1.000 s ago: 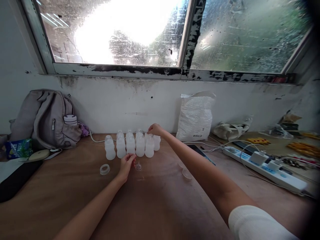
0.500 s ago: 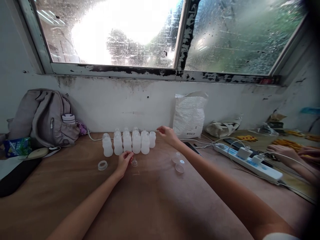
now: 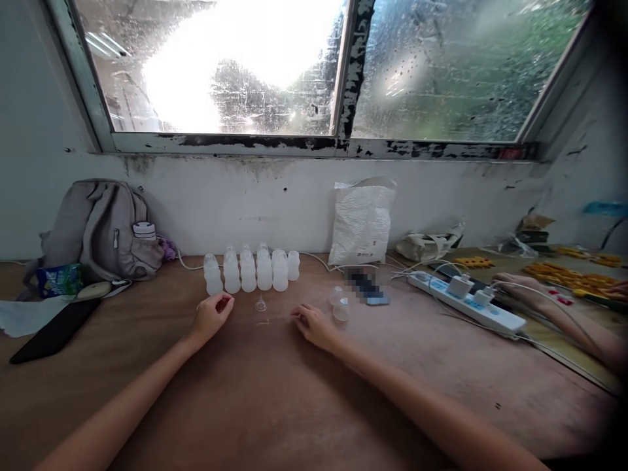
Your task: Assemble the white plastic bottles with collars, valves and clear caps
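Note:
Several frosted bottles (image 3: 248, 273) stand upright in a row on the brown table, some with clear tops. My left hand (image 3: 212, 318) is just in front of the leftmost bottle (image 3: 212, 276), its fingers curled together; whatever they hold is hidden. A small clear nipple-shaped part (image 3: 260, 304) lies in front of the row, between my hands and touched by neither. Low over the table, my right hand (image 3: 313, 324) has loosely bent fingers, slightly apart, with nothing seen in them. Clear round pieces (image 3: 340, 311) rest just to its right.
A grey backpack (image 3: 105, 229) and a black flat object (image 3: 53, 332) are at the left. A white bag (image 3: 362, 222) leans on the wall. On the right are a power strip (image 3: 471, 307) with cables, orange parts (image 3: 559, 278) and another person's hand (image 3: 523, 291).
My right hand has come back from beside the bottle row toward me. My left hand has moved left from the clear part, over where the white ring lay; the ring is out of sight.

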Available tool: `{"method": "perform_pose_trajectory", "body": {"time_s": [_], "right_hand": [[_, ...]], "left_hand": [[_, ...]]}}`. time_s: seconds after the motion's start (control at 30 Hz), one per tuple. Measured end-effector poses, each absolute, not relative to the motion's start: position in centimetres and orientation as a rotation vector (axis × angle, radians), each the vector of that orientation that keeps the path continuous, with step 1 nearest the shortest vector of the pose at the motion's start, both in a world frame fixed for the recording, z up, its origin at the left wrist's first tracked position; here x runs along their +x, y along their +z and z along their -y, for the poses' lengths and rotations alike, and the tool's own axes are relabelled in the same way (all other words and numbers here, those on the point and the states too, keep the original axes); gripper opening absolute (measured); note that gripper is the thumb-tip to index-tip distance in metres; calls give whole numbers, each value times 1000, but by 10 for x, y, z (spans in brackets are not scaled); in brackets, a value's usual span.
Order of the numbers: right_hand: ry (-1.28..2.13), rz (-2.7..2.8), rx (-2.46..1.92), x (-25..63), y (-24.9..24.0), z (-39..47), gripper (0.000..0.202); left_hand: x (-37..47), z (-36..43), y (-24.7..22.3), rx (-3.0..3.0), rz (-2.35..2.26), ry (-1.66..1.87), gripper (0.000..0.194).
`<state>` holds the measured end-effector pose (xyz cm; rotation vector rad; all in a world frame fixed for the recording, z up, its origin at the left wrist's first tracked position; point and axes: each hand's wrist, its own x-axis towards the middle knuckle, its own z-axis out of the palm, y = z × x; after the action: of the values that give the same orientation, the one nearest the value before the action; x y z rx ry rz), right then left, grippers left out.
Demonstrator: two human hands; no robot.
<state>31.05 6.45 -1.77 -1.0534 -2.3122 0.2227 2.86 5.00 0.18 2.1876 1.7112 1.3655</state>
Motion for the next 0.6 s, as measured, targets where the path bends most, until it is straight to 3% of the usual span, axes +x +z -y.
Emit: {"method": "perform_pose_trajectory", "body": {"time_s": [0.17,0.3,0.4,0.6], "right_hand": [[226,2342,-995,263,-23,-79,22],[223,2268,-1164,228,-28,-89,33],[251,2205,-1228,214,-31,-95,32],[327,2120,-1116,219,-30,-99,20]], "left_hand": [[-11,-44,0,2403,-1905,1136,20],[-31,-48,-12,2269,-2252,886,45],[-38,-51,-22,2185,-2302,696,49],[-21,-53,-23,2235,-2148,868,40]]}}
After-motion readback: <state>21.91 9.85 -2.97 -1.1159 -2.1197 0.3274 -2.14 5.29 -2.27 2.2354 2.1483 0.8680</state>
